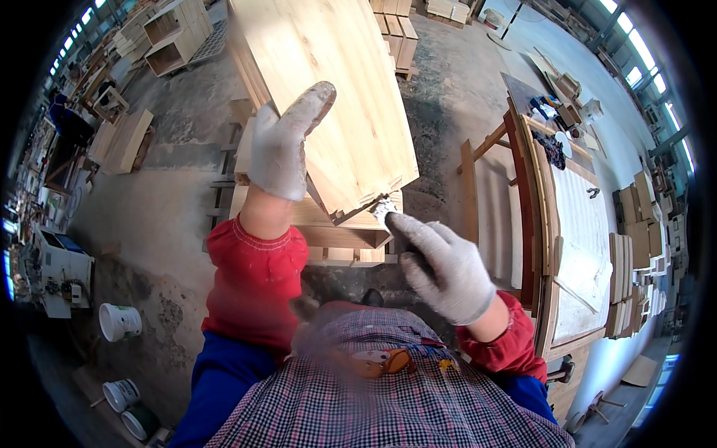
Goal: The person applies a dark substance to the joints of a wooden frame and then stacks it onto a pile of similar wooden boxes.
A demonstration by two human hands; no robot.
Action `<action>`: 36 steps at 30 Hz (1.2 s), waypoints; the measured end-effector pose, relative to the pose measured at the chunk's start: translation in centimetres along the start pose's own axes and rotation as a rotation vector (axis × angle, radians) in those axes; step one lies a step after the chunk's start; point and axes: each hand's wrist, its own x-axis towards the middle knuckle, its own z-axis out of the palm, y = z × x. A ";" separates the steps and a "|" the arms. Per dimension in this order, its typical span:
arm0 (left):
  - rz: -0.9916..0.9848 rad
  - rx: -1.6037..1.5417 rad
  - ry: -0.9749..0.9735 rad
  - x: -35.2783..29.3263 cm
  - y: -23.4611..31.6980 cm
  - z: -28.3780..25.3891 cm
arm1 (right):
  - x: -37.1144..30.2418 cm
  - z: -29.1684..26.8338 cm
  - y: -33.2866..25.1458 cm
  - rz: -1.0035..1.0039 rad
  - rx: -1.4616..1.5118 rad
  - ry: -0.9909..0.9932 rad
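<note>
A pale wooden box is tilted in front of me, its near lower corner pointing towards me. My left hand, in a whitish work glove, grips its left edge. The thumb lies across the broad panel and the other fingers are hidden. In my right hand, also gloved, is a small putty knife with a whitish, smeared blade. Its tip touches the box's near edge, where dark gaps and rough joints show. The knife's handle is mostly covered by my fingers.
Under the box stands another open wooden box on a stack. To the right is a workbench with a white top and a wooden frame. White buckets stand on the floor at left. Wooden cabinets and stacked boards lie farther back.
</note>
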 end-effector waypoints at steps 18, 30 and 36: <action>0.069 0.076 -0.017 -0.2 0.0 0.1 | 0.2 2.5 -0.7 0.103 0.128 0.080; 0.206 0.241 -0.104 -0.3 -0.2 -0.8 | -0.4 2.7 0.0 0.093 0.142 0.094; 0.149 0.168 -0.083 -0.1 -0.4 -0.7 | 0.1 2.8 -0.4 0.066 0.152 0.054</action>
